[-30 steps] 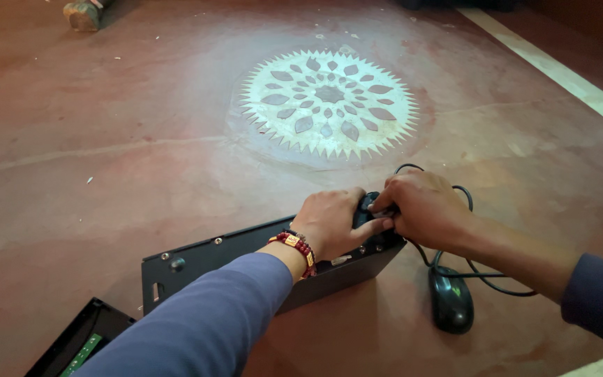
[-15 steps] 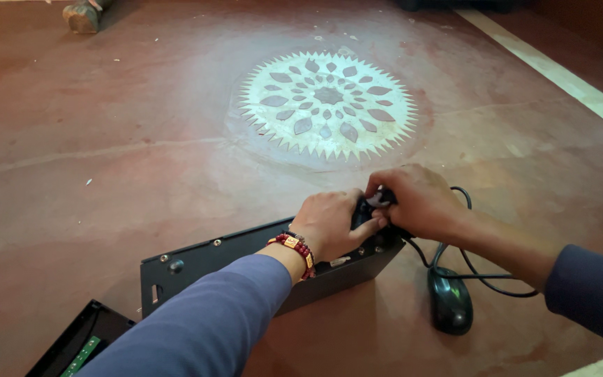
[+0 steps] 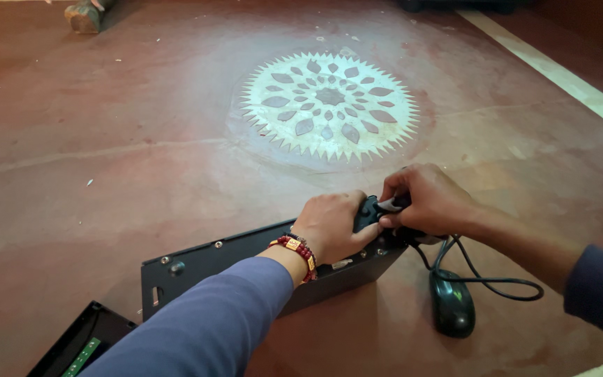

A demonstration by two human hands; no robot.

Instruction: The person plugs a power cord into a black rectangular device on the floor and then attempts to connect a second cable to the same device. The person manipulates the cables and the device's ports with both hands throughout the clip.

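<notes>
red-brown polished floor (image 3: 106,139), with a pale inlaid sunburst medallion (image 3: 328,105) and a light border strip (image 3: 560,73) at the far right. black metal case (image 3: 246,262), long and flat, standing on edge on the floor in the lower middle, screws along its upper rim. second black housing (image 3: 78,338) at the lower left corner, a green circuit board showing inside. black computer mouse (image 3: 452,307) on the floor just right of the case, its cable (image 3: 497,283) looping up to the hands. left hand (image 3: 329,225), red bead bracelet at the wrist, curled over the case's right end. right hand (image 3: 430,202), fingers pinched on a small black plug (image 3: 370,209) at that same end.
</notes>
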